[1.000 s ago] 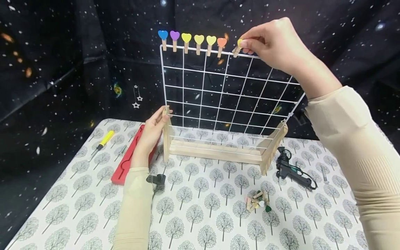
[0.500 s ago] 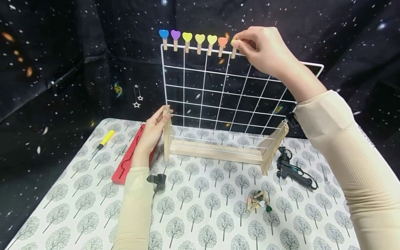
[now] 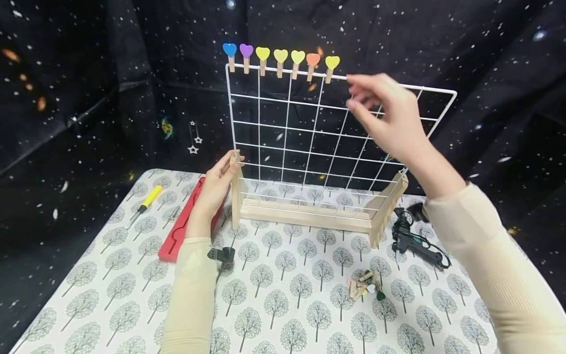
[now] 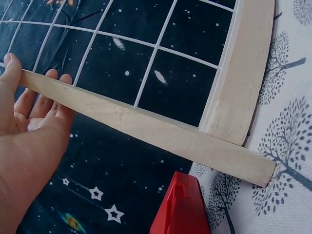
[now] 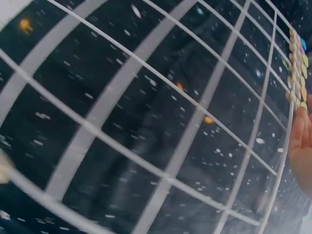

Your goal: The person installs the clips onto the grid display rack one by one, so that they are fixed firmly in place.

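A white wire grid (image 3: 305,130) stands in a wooden stand (image 3: 305,216). Several small heart-topped clothespins clip along the left part of its top wire, from a blue clothespin (image 3: 230,50) to a yellow clothespin (image 3: 332,64) at the right end. My left hand (image 3: 214,184) holds the top of the stand's left upright (image 4: 122,114), with the thumb on one side and fingers on the other in the left wrist view. My right hand (image 3: 391,113) is in front of the grid's upper right, just right of the last clothespin, its fingers apart and nothing between them.
Loose clothespins (image 3: 366,285) lie in a small pile on the tree-patterned tablecloth (image 3: 283,305). A black glue gun (image 3: 415,246) with its cord lies at the right. A red tray (image 3: 177,238) and a yellow-handled screwdriver (image 3: 152,195) lie at the left.
My right hand moved the yellow clothespin left along the top wire beside the orange one, let go of it, and drew back down and right. The left hand stayed on the upright.
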A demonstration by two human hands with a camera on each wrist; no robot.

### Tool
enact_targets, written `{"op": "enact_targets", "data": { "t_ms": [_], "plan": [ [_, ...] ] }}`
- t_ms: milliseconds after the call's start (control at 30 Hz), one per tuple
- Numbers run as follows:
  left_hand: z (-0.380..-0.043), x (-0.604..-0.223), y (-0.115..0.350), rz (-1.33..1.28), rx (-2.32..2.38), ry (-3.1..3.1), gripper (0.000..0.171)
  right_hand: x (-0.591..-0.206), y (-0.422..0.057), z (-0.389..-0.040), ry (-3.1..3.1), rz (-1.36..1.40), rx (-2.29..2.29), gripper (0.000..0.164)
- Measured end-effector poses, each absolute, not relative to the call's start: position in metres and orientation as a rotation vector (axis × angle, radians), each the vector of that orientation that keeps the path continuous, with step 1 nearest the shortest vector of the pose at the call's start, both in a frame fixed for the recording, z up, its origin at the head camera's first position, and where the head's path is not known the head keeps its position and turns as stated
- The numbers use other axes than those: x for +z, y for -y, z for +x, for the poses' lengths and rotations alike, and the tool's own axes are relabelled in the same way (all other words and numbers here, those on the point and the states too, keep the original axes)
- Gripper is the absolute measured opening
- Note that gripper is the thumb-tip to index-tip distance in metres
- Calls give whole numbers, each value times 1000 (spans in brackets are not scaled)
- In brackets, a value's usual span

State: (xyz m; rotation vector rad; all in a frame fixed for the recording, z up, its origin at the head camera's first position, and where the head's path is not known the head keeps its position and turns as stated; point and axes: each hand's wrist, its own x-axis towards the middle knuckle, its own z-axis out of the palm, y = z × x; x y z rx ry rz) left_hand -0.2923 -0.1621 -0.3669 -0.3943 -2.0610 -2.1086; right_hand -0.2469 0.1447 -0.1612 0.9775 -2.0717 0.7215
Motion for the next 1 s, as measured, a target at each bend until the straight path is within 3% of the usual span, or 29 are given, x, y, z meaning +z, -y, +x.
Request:
{"op": "enact_targets", "data": {
  "t_ms": [167, 600, 767, 1000],
  "plan": [
    [-285, -357, 159, -394, -2114, 2053, 45, -206, -167, -214, 2132, 997, 784, 31],
    [-281, -356, 158, -386, -2133, 2049, 47, -375, -259, -187, 2644, 861, 707, 33],
    [-280, -355, 157, -387, -2134, 2057, 49, -408, -280, -168, 2756, 811, 705, 31],
    [-282, -358, 157, -373, -2143, 2062, 47, -428, -291, -149, 2867, 830, 744, 29]
  ]
}}
